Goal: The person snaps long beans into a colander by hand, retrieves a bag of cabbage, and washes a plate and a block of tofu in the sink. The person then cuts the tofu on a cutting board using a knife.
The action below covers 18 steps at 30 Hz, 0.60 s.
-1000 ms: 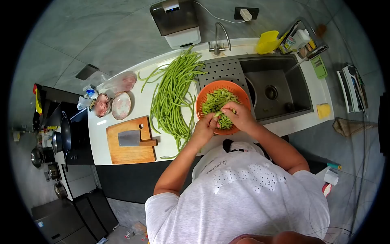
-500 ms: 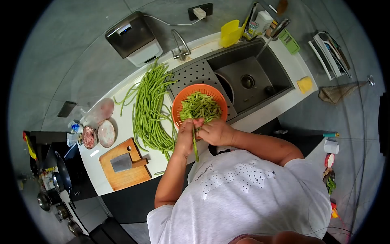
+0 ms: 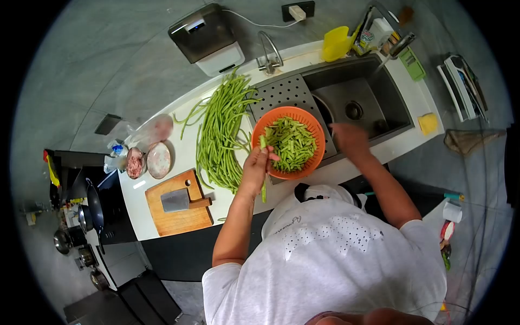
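Beans on white counter, grey wall

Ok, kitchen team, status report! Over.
Left hand gripping green bean. Right hand by sink, blurred. Colander holds bean pieces. Cleaver on board, apart from hands.

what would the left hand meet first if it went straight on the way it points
Probably the cut beans in the orange colander, which lie just ahead of the left hand. Depth is unclear from one view, so the colander's rim could come first.
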Each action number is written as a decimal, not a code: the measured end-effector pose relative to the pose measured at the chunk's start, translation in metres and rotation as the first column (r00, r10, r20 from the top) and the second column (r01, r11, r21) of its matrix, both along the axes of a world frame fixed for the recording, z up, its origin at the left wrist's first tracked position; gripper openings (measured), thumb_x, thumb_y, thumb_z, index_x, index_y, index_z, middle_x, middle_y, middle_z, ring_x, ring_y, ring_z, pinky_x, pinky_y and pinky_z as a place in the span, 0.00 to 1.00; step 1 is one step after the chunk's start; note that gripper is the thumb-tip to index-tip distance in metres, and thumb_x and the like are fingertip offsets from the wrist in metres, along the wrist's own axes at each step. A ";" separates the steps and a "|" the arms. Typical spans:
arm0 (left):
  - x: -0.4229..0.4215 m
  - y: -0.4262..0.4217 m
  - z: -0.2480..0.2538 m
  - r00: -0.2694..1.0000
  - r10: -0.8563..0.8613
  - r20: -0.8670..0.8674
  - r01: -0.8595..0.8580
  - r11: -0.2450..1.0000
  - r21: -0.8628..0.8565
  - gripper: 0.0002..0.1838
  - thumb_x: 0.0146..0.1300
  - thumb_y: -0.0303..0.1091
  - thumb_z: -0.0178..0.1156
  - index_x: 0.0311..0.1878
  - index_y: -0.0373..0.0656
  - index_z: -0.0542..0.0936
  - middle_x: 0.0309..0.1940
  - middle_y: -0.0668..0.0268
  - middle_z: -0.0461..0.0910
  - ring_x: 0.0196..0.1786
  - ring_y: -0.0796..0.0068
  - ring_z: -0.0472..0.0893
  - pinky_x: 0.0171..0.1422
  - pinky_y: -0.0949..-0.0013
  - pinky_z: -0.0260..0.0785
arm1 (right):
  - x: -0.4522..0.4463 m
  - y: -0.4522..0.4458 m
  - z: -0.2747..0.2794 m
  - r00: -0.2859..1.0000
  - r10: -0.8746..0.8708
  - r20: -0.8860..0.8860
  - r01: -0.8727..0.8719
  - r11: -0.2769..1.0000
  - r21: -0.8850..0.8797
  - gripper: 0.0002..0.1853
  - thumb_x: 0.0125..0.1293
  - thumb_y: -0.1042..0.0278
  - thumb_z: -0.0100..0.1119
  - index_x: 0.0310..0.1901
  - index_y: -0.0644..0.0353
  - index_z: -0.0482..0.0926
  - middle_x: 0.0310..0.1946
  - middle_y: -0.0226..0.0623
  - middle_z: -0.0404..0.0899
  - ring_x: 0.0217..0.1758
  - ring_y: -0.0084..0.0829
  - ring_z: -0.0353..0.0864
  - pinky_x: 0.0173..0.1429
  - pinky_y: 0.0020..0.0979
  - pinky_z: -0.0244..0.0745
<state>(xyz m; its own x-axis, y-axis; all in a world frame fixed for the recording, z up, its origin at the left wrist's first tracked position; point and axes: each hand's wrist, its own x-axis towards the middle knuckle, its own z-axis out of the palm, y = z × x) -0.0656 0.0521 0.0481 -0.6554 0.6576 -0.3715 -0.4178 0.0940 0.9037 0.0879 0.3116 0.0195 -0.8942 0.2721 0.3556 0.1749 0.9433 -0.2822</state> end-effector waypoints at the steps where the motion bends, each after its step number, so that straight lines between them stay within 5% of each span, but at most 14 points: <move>1: 0.005 0.005 0.004 0.995 -0.092 -0.047 0.088 0.993 -0.081 0.12 0.73 0.40 0.44 0.46 0.43 0.73 0.29 0.70 0.77 0.23 0.83 0.64 0.31 0.78 0.59 | -0.014 -0.018 0.019 0.979 0.182 -0.087 -0.184 0.983 -0.016 0.16 0.61 0.69 0.51 0.51 0.57 0.75 0.42 0.41 0.80 0.44 0.41 0.80 0.46 0.41 0.75; 2: 0.010 0.007 -0.007 0.976 -0.134 -0.172 0.113 0.986 -0.126 0.14 0.73 0.42 0.44 0.42 0.43 0.74 0.26 0.72 0.74 0.22 0.83 0.64 0.28 0.77 0.58 | -0.029 -0.037 0.043 0.916 0.360 -0.175 -0.367 0.930 -0.014 0.17 0.60 0.70 0.51 0.51 0.58 0.75 0.45 0.40 0.79 0.48 0.39 0.79 0.48 0.39 0.74; 5: 0.024 0.010 -0.016 0.925 -0.301 -0.232 0.252 0.943 -0.219 0.14 0.73 0.42 0.45 0.41 0.42 0.74 0.25 0.73 0.71 0.23 0.83 0.65 0.27 0.77 0.59 | -0.044 -0.076 0.074 0.831 0.511 -0.220 -0.480 0.858 0.180 0.18 0.59 0.71 0.50 0.52 0.60 0.74 0.43 0.37 0.77 0.49 0.36 0.76 0.49 0.35 0.73; 7: 0.026 0.008 0.000 0.955 -0.259 -0.146 0.219 0.945 -0.244 0.14 0.72 0.42 0.46 0.39 0.41 0.74 0.23 0.74 0.69 0.23 0.83 0.67 0.27 0.76 0.60 | -0.048 -0.084 0.054 0.839 0.542 0.047 -0.543 0.829 0.135 0.11 0.60 0.67 0.51 0.40 0.62 0.77 0.39 0.33 0.75 0.52 0.30 0.72 0.42 0.32 0.73; 8: 0.024 0.004 0.000 0.903 -0.332 -0.271 0.244 0.918 -0.313 0.14 0.71 0.41 0.47 0.38 0.40 0.75 0.23 0.71 0.70 0.23 0.80 0.68 0.28 0.73 0.62 | -0.048 -0.085 0.048 0.833 0.552 0.041 -0.552 0.823 0.135 0.11 0.60 0.67 0.51 0.40 0.62 0.77 0.39 0.33 0.75 0.52 0.30 0.72 0.42 0.32 0.73; 9: 0.023 0.001 0.000 0.831 -0.405 -0.382 0.256 0.887 -0.384 0.13 0.71 0.40 0.48 0.38 0.39 0.75 0.22 0.68 0.71 0.24 0.78 0.69 0.30 0.71 0.64 | -0.046 -0.084 0.042 0.836 0.538 0.108 -0.548 0.821 0.159 0.09 0.59 0.65 0.52 0.36 0.61 0.75 0.34 0.33 0.73 0.45 0.31 0.73 0.39 0.32 0.73; 10: 0.024 -0.003 -0.003 0.730 -0.379 -0.569 0.193 0.913 -0.360 0.12 0.69 0.37 0.50 0.37 0.37 0.75 0.23 0.58 0.75 0.26 0.65 0.75 0.34 0.63 0.68 | -0.044 -0.083 0.035 0.836 0.519 0.176 -0.546 0.818 0.183 0.08 0.58 0.64 0.53 0.32 0.60 0.74 0.29 0.33 0.72 0.38 0.32 0.75 0.37 0.32 0.73; 13: 0.036 -0.004 -0.009 0.636 -0.462 -0.618 0.167 0.864 -0.474 0.11 0.69 0.36 0.50 0.39 0.37 0.75 0.28 0.50 0.76 0.32 0.51 0.77 0.38 0.58 0.69 | -0.038 -0.088 0.011 0.824 0.546 0.150 -0.562 0.820 0.105 0.07 0.58 0.63 0.54 0.28 0.56 0.71 0.22 0.33 0.70 0.23 0.32 0.71 0.29 0.31 0.70; 14: 0.044 -0.001 -0.016 0.652 -0.355 -0.670 0.105 0.917 -0.384 0.10 0.68 0.36 0.50 0.37 0.38 0.74 0.28 0.47 0.75 0.34 0.46 0.76 0.38 0.53 0.67 | -0.040 -0.093 0.002 0.818 0.555 0.151 -0.571 0.814 0.105 0.07 0.58 0.63 0.54 0.28 0.56 0.71 0.22 0.33 0.70 0.23 0.32 0.71 0.29 0.31 0.70; 15: 0.047 0.003 -0.017 0.656 -0.347 -0.670 0.094 0.919 -0.383 0.10 0.68 0.36 0.50 0.37 0.38 0.74 0.28 0.47 0.75 0.34 0.46 0.76 0.38 0.53 0.67 | -0.043 -0.099 -0.002 0.885 0.465 0.027 -0.447 0.864 -0.234 0.06 0.59 0.65 0.52 0.27 0.55 0.71 0.20 0.31 0.68 0.19 0.29 0.68 0.27 0.30 0.68; 16: 0.049 0.007 -0.017 0.661 -0.231 -0.714 0.007 0.953 -0.302 0.10 0.68 0.35 0.49 0.37 0.38 0.73 0.28 0.48 0.75 0.33 0.46 0.76 0.38 0.53 0.67 | -0.046 -0.103 -0.005 0.942 0.333 -0.048 -0.302 0.774 -0.557 0.06 0.61 0.67 0.50 0.27 0.55 0.70 0.17 0.29 0.65 0.15 0.27 0.64 0.25 0.30 0.66; 17: 0.050 0.008 -0.017 0.656 -0.115 -0.746 -0.080 0.972 -0.221 0.09 0.68 0.34 0.49 0.38 0.38 0.73 0.28 0.48 0.74 0.33 0.45 0.75 0.38 0.53 0.67 | -0.049 -0.106 -0.008 0.937 0.346 -0.046 -0.311 0.768 -0.559 0.06 0.61 0.67 0.50 0.27 0.55 0.70 0.17 0.29 0.65 0.15 0.27 0.64 0.25 0.30 0.66; 18: 0.049 0.008 -0.015 0.657 -0.107 -0.746 -0.081 0.974 -0.210 0.09 0.70 0.34 0.47 0.38 0.38 0.72 0.27 0.50 0.74 0.32 0.47 0.75 0.37 0.56 0.67 | -0.053 -0.110 0.000 0.980 0.192 0.059 0.003 0.279 -0.960 0.08 0.63 0.67 0.47 0.26 0.56 0.69 0.19 0.28 0.67 0.18 0.26 0.67 0.26 0.30 0.67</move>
